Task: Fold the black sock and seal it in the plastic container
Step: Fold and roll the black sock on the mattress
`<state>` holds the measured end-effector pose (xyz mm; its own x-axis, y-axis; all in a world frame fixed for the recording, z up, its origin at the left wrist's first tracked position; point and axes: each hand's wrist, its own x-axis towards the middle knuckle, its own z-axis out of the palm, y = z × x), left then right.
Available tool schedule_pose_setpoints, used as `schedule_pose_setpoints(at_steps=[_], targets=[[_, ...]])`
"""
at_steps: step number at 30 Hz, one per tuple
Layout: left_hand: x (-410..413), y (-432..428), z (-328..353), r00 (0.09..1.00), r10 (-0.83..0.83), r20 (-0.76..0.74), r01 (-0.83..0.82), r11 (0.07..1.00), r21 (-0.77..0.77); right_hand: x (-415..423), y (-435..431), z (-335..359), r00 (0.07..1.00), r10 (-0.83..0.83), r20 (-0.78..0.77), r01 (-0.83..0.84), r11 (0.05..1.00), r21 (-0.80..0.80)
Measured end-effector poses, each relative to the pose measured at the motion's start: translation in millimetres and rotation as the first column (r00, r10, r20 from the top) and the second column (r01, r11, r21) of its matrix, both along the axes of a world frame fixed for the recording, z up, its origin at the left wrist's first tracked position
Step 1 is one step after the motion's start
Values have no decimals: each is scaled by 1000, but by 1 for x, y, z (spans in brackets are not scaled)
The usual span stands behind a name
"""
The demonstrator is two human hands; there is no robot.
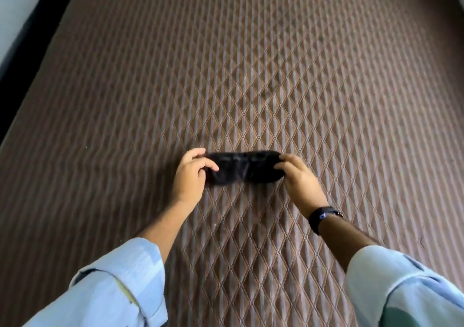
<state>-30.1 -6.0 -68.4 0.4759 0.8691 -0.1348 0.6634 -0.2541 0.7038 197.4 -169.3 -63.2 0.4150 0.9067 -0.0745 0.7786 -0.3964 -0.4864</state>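
Black sock [242, 167], soft, limp and likely light, stretched just above the quilted mattress [251, 75], pinched at either end by left hand [190, 173] and right hand [298, 178]; best gripped at those ends.

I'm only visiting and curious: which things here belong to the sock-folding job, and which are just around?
Part of the job:
- black fabric sock, stretched between both hands
- left hand
- right hand
No plastic container is in view.

Just there:
- brown quilted diamond-pattern mattress
- black wristwatch
- light blue shirt sleeves
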Motion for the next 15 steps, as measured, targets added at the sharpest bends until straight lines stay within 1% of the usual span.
schedule_pose_setpoints(at_steps=[1, 2, 3, 4, 5, 6, 7, 8, 9, 10, 11, 13, 15], targets=[[-5, -5, -4, 1000, 3, -31, -3, 1000, -21, -4, -8, -4, 998, 4, -55, -10, 995, -94], [-8, -10, -8, 999, 24, -45, -25, 999, -26, -7, -14, -8, 996, -5, -84, -8, 988, -157], [-9, -13, -10, 997, 71, -41, -72, 997, -35, -9, -18, -10, 997, -25, -73, 13, 987, -157], [-8, -13, -10, 989, 147, -33, -149, 987, -55, -10, -19, -12, 996, -61, -57, 54, 991, -125], [-4, -12, -9, 968, 246, -41, -249, 964, -92, -10, -18, -13, 985, -148, -90, 143, 988, -66], [0, -10, -8, 941, 330, -75, -338, 930, -145, -11, -13, -12, 955, -261, -143, 262, 965, -14], [4, -8, -6, 921, 371, -120, -389, 899, -199, -12, -7, -7, 896, -382, -225, 391, 921, -6], [9, -6, -6, 917, 365, -160, -396, 882, -256, -12, 0, -4, 813, -485, -322, 498, 866, -47], [13, -4, -6, 922, 332, -200, -381, 869, -314, -10, 7, -3, 728, -552, -407, 552, 824, -130], [17, -3, -7, 927, 300, -227, -366, 857, -363, -8, 13, -2, 666, -582, -467, 560, 804, -202], [20, -2, -8, 927, 284, -244, -363, 841, -401, -6, 18, -1, 656, -582, -481, 530, 808, -256], [21, -2, -13, 918, 325, -230, -396, 792, -464, -2, 21, -4, 689, -577, -439, 479, 817, -321], [18, -4, -18, 899, 403, -168, -426, 724, -542, 1, 20, -9, 684, -590, -429, 477, 806, -349]])
